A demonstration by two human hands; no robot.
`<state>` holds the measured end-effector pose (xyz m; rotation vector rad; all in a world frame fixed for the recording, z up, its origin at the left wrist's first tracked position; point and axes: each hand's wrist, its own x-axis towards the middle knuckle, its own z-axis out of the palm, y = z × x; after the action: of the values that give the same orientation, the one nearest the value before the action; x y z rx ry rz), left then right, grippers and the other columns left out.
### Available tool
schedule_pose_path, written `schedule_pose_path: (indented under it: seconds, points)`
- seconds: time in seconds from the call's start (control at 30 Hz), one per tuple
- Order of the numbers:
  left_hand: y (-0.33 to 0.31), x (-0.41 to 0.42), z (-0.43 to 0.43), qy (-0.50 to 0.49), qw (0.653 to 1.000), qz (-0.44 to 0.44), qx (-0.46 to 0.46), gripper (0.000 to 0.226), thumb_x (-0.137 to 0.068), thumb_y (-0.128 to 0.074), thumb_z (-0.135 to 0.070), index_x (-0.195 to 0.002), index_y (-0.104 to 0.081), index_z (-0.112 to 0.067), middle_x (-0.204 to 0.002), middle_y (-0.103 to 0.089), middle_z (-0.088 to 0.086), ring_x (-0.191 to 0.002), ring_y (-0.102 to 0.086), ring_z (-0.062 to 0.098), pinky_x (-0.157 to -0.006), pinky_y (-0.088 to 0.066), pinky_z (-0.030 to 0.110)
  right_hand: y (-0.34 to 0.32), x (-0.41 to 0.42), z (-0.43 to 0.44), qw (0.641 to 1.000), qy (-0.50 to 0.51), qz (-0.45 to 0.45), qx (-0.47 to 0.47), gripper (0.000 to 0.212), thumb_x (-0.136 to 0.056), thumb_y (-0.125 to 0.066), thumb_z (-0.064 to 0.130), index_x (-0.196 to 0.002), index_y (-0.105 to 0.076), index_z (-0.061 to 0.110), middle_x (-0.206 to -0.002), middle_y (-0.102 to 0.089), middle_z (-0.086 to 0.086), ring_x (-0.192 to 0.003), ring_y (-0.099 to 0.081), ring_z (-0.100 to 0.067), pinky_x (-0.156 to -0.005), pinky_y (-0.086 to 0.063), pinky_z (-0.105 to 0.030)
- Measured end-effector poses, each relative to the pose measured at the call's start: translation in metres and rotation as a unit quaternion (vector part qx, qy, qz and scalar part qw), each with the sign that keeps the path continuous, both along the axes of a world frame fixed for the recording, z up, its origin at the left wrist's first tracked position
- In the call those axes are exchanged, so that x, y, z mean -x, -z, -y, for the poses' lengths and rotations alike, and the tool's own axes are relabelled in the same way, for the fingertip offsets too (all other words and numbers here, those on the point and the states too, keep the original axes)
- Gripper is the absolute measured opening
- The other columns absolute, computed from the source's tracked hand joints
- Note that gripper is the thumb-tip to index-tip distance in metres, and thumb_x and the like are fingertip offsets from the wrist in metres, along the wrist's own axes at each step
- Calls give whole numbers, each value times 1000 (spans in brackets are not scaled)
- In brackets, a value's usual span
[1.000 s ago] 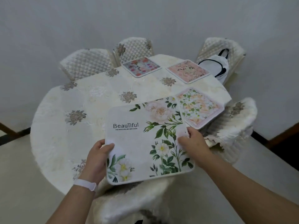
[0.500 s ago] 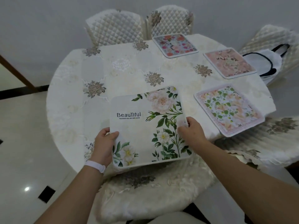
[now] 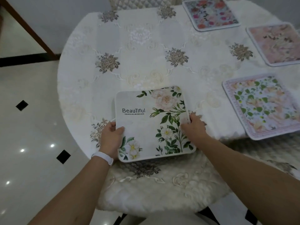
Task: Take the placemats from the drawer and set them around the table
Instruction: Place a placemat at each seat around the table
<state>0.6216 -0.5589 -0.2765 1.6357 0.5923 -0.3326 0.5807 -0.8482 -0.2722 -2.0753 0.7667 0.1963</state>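
Observation:
A white placemat (image 3: 146, 125) printed with flowers and the word "Beautiful" sits at the near edge of the round table (image 3: 138, 46). My left hand (image 3: 111, 138) grips its left edge, thumb on top. My right hand (image 3: 194, 127) grips its right edge. Three more placemats lie on the right side of the table: a green-leaf one (image 3: 261, 106), a pink one (image 3: 276, 43) and a red-flowered one (image 3: 210, 13) at the far side.
The table wears a white embroidered cloth with grey flower motifs. A fluffy padded chair seat (image 3: 154, 189) is right below the held mat. A quilted chair back (image 3: 138, 2) stands at the far edge. Glossy tiled floor (image 3: 29, 143) lies to the left.
The view has swung left and closer to the table. The held placemat has come down toward the near edge of the table, both hands still on its sides.

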Motion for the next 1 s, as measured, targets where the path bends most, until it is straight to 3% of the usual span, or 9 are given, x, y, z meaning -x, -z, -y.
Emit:
schedule_pose_path:
  seconds: [0.17,0.3,0.43,0.5,0.57,0.63,0.77,0.87,1.0]
  points:
    - [9,-9,0,-15,1000,3,-22,18,-90,-66,-6,-91,-64,-23,-94,-73,5,-89,-71,30,-83,-58,45,10,-9,3,1000,1,1,1,15,-86,-57,17,-93,-58,29,-82,-63,8,-69,-57,-3,-46,-38,-17]
    - [15,-20,-3,-2,999,12,-40,18,-90,-67,-9,-108,-65,-11,-97,-73,5,-89,-71,26,-84,-58,43,16,-19,5,1000,-4,4,-7,15,-86,-57,17,-99,-58,24,-86,-62,8,-72,-58,-6,-51,-39,-20]
    - [17,-26,-2,23,995,42,-86,16,-90,-66,-14,-95,-60,-27,-90,-69,-10,-87,-68,14,-68,-52,25,21,-30,5,1000,-7,-27,14,11,-83,-55,18,-94,-55,15,-84,-63,-3,-70,-60,-18,-54,-49,-30]
    - [17,-28,-3,65,981,72,-170,18,-88,-66,-21,-101,-56,-28,-93,-64,-14,-86,-64,6,-65,-45,20,23,-33,8,999,-1,-36,6,18,-83,-57,19,-100,-53,18,-90,-64,-3,-73,-61,-17,-57,-51,-32]
    - [18,-32,-8,99,953,127,-257,33,-86,-64,-27,-117,-53,-24,-108,-59,-8,-91,-59,9,-75,-46,25,23,-35,12,1000,5,-13,18,36,-84,-59,20,-119,-50,23,-106,-62,0,-83,-61,-13,-64,-48,-29]
    - [21,-38,-10,153,909,200,-332,45,-87,-61,-29,-128,-52,-13,-126,-54,6,-110,-54,20,-92,-46,35,27,-37,14,990,-48,47,124,51,-85,-58,21,-134,-45,15,-125,-52,-8,-104,-56,-23,-85,-46,-34]
    - [32,-48,9,397,768,284,-415,58,-91,-58,-37,-139,-49,-5,-150,-43,20,-139,-38,36,-113,-34,51,36,-42,-6,906,-317,57,275,67,-92,-42,52,-148,-32,16,-155,-30,-14,-142,-26,-32,-113,-22,-45]
    - [44,-66,24,524,671,280,-444,68,-97,-34,-55,-151,-37,-14,-162,-27,11,-150,-21,30,-120,-19,51,52,-54,-26,842,-446,30,303,79,-91,-16,71,-155,-9,24,-165,2,-6,-150,8,-26,-118,7,-45]
    - [53,-115,35,568,612,297,-463,75,-96,-18,-66,-158,-18,-24,-167,-11,3,-153,-7,22,-122,-7,45,61,-92,-31,800,-500,50,327,90,-87,-9,80,-156,5,23,-163,15,-5,-148,20,-23,-120,9,-47]
